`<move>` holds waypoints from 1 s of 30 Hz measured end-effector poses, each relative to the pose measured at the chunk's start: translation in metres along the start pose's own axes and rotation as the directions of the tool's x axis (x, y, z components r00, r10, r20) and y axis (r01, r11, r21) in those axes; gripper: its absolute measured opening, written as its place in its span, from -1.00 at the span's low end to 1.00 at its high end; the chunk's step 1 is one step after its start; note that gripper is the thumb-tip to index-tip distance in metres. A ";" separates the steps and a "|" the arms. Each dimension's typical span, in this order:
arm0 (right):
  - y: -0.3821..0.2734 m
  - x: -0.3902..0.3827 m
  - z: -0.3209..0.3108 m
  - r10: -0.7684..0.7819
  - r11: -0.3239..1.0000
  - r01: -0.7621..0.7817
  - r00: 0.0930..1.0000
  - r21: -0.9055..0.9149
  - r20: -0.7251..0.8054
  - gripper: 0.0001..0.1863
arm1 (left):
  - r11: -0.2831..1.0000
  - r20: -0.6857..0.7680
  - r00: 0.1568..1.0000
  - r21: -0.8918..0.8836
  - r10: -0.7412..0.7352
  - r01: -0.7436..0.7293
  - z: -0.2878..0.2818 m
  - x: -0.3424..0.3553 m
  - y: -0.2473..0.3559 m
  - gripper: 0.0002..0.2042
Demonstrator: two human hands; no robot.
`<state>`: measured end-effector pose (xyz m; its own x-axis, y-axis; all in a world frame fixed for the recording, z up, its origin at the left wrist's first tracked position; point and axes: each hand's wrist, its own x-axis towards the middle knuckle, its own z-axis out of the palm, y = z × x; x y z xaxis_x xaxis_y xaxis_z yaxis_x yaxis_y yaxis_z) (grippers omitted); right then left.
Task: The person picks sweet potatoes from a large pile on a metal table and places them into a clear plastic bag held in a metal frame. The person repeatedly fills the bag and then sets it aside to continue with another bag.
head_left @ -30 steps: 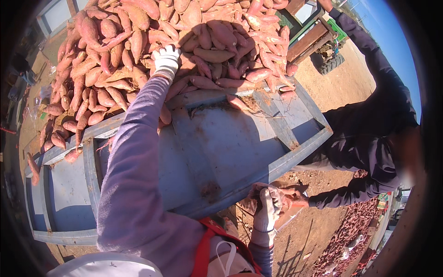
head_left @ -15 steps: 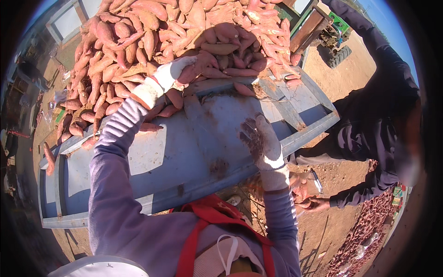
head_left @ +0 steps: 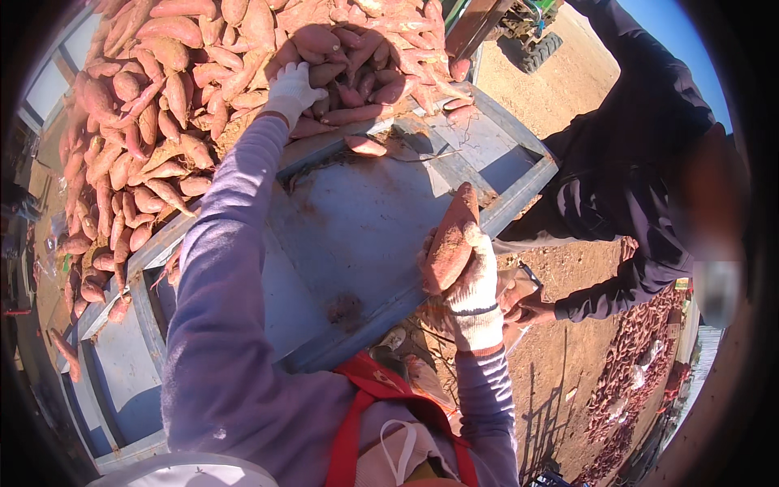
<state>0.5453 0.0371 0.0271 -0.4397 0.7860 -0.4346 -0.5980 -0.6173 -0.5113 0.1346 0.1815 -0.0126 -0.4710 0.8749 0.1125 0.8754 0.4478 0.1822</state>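
My right hand (head_left: 477, 276), in a white knit glove with a dirty palm, is closed round a large reddish sweet potato (head_left: 453, 239) held upright over the near edge of the blue metal truck bed panel (head_left: 349, 219). My left hand (head_left: 294, 91), also gloved in white, reaches far forward onto the heap of sweet potatoes (head_left: 170, 101). Its fingers are apart and rest against the tubers at the shaded front of the heap; the fingertips are partly hidden among them. A single loose sweet potato (head_left: 365, 145) lies on the panel to the right of that hand.
A co-worker in dark clothes (head_left: 608, 187) stands at the right, one hand (head_left: 531, 310) low beside the panel near a bag. Many sweet potatoes (head_left: 625, 365) cover the ground at the lower right. A green vehicle (head_left: 531, 32) stands at the far right.
The left hand, which held a sweet potato, is now on the heap without it. My right hand, open before, has closed round a sweet potato. The view has shifted right.
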 end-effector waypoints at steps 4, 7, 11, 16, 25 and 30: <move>-0.017 -0.051 -0.004 -0.032 0.996 0.042 0.992 0.077 -0.122 -0.34 | 0.982 0.002 0.995 0.165 -0.097 0.095 0.012 0.013 0.012 -0.22; -0.018 -0.078 -0.012 -0.077 0.985 0.101 0.982 0.137 -0.173 -0.35 | 0.982 0.066 0.991 0.155 -0.116 0.105 0.000 0.012 0.009 -0.23; -0.018 -0.113 -0.047 -0.174 0.976 0.191 0.973 0.105 -0.151 -0.35 | 0.981 0.242 0.965 -0.135 -0.101 0.136 -0.020 -0.012 -0.029 -0.08; -0.014 -0.150 -0.107 -0.135 0.954 0.184 0.968 0.237 -0.209 -0.32 | 0.873 0.136 0.988 -0.469 -0.077 0.133 -0.079 -0.084 -0.087 -0.02; 0.007 -0.178 -0.206 -0.023 0.879 0.137 0.969 0.457 -0.246 -0.37 | -0.118 0.354 0.921 -0.920 0.164 0.374 -0.154 -0.174 -0.004 -0.41; 0.027 -0.212 -0.272 0.002 0.871 0.108 0.975 0.479 -0.224 -0.41 | 0.150 0.586 0.669 -0.792 0.458 0.591 -0.110 -0.236 0.135 -0.42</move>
<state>0.8043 -0.1554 -0.0965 -0.2801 0.7567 -0.5908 -0.8895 -0.4360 -0.1368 0.3518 0.0149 0.0932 0.1497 0.8982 -0.4134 -0.2338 0.4384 0.8678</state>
